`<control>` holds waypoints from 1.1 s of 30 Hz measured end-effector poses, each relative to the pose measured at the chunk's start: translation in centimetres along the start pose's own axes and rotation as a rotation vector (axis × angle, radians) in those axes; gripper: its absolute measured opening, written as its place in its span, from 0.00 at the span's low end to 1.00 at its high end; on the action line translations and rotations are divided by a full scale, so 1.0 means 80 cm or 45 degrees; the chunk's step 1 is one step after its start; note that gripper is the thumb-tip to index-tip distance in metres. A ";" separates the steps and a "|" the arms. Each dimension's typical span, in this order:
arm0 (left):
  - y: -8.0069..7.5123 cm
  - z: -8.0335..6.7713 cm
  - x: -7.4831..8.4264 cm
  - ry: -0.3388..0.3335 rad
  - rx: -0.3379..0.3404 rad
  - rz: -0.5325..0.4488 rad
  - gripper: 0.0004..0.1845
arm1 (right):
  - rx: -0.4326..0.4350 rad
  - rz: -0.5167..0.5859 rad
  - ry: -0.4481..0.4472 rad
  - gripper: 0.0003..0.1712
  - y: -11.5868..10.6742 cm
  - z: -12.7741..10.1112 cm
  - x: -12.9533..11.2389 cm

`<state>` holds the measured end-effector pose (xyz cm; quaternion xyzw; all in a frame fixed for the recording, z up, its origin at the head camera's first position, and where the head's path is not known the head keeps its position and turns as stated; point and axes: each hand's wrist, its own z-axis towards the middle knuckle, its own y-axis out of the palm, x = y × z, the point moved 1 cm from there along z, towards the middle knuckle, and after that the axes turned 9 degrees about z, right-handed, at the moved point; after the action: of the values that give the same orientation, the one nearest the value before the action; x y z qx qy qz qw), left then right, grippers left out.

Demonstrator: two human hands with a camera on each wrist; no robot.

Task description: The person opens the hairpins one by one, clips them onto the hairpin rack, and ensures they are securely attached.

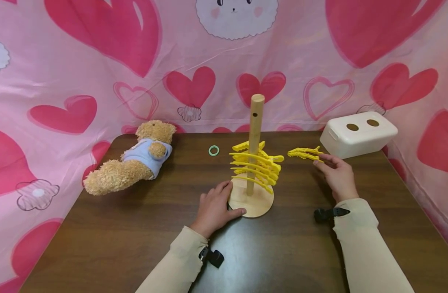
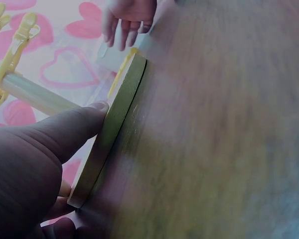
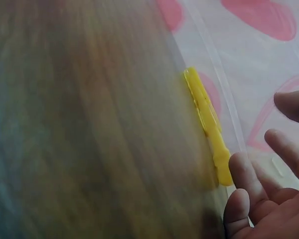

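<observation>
A wooden stand with an upright pole [image 1: 255, 134] and a round base [image 1: 258, 202] stands mid-table. Several yellow clips [image 1: 258, 165] are stacked on the pole. My left hand [image 1: 227, 199] holds the base at its left front rim. In the left wrist view the thumb [image 2: 70, 127] presses on the rim [image 2: 114, 124], with fingers curled beneath. Loose yellow clips [image 1: 302, 153] lie right of the stand. My right hand [image 1: 324, 162] is spread open, its fingertips at the clips' right end. The right wrist view shows a yellow clip [image 3: 207, 119] beside those fingertips [image 3: 241, 167].
A teddy bear [image 1: 136, 162] in a blue shirt lies at the table's left back. A small green ring [image 1: 214, 150] sits behind the stand. A white box [image 1: 359, 133] with two round holes stands at the back right. Pink heart cloth hangs around the table.
</observation>
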<state>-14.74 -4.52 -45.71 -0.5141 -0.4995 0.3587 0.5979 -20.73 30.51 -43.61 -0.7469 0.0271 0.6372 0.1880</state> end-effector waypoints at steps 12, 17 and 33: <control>0.000 0.001 -0.001 -0.011 0.000 0.025 0.51 | -0.092 -0.075 0.021 0.33 -0.002 0.005 0.008; 0.000 0.000 -0.001 0.002 0.018 0.023 0.51 | -0.099 -0.119 0.013 0.31 -0.004 0.006 0.007; -0.003 0.000 0.000 0.004 0.004 0.011 0.52 | -0.283 -0.488 0.033 0.39 -0.010 0.008 0.001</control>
<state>-14.80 -4.56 -45.46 -0.5158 -0.4958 0.3614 0.5980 -21.09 31.44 -43.55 -0.7625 -0.1836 0.5793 0.2218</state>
